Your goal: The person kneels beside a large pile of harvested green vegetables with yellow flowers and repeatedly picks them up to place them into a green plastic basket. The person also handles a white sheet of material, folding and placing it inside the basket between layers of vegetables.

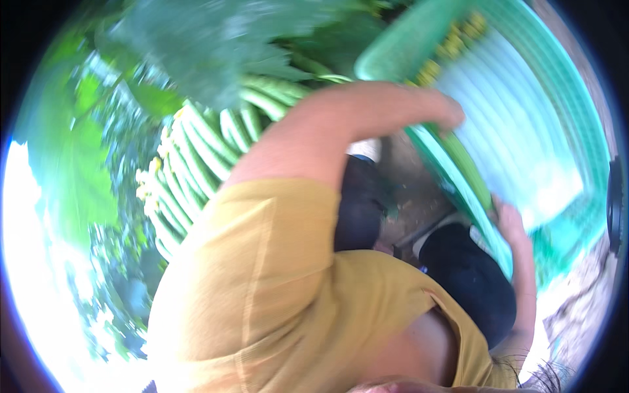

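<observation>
My left hand (446, 114) reaches across to the upper end of a long green gourd (464, 159), fingers curled around it. At the gourd's lower end, my right hand (510, 222) grips it too. It lies just inside the near rim of a green plastic crate (589, 127), roughly along that rim. A pale ribbed layer (506, 108), washed out by glare, fills the crate; I cannot tell what it is. Along its far end run yellow flowers (454, 42).
To the left lies a heap of long green gourds (196, 142), some with yellow blossoms (155, 167) at their tips. Large leaves (211, 39) hang above it. My dark-clad knees (467, 275) are close to the crate, with bare ground (413, 172) between them.
</observation>
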The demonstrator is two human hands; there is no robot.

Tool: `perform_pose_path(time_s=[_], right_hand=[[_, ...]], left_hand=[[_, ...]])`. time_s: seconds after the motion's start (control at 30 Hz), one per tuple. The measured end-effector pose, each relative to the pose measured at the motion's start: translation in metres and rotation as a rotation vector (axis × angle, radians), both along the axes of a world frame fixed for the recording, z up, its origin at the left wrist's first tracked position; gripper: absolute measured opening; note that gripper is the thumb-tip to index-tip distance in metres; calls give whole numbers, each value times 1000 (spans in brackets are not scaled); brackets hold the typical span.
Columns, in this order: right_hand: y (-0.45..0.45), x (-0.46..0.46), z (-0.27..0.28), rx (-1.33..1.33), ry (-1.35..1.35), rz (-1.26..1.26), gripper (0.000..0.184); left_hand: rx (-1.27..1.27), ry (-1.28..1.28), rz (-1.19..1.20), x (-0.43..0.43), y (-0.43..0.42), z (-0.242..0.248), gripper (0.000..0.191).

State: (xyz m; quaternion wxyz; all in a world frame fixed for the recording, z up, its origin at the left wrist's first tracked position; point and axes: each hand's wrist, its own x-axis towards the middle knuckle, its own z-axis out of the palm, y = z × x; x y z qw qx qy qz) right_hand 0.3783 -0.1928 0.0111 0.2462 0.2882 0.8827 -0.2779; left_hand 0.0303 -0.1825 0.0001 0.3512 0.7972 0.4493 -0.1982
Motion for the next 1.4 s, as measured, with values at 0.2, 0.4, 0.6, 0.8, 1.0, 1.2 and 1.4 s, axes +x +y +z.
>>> perform_pose_path(time_s=[0.2,0.4,0.6,0.8,1.0,1.2,1.4], right_hand=[[6,-14,7,-146,41,-28,56],[18,-25,-19,-318,56,-143,67],[21,-20,-24,-515,1,-363,66],[27,-17,16,-238,183,-465,68],[-2,-11,146,-160,360,-650,59],[-107,1,241,62,699,-886,42],[-166,-16,244,213,775,-979,38]], left_hand=[[12,118,70,0,3,44,40],[265,-609,491,-57,-64,166,43],[682,-946,1618,-116,-268,179,25],[572,-155,2214,-189,-353,101,50],[469,-51,2557,-232,-307,68,57],[471,-122,2690,-238,-293,69,45],[579,-17,2624,-245,-292,63,33]])
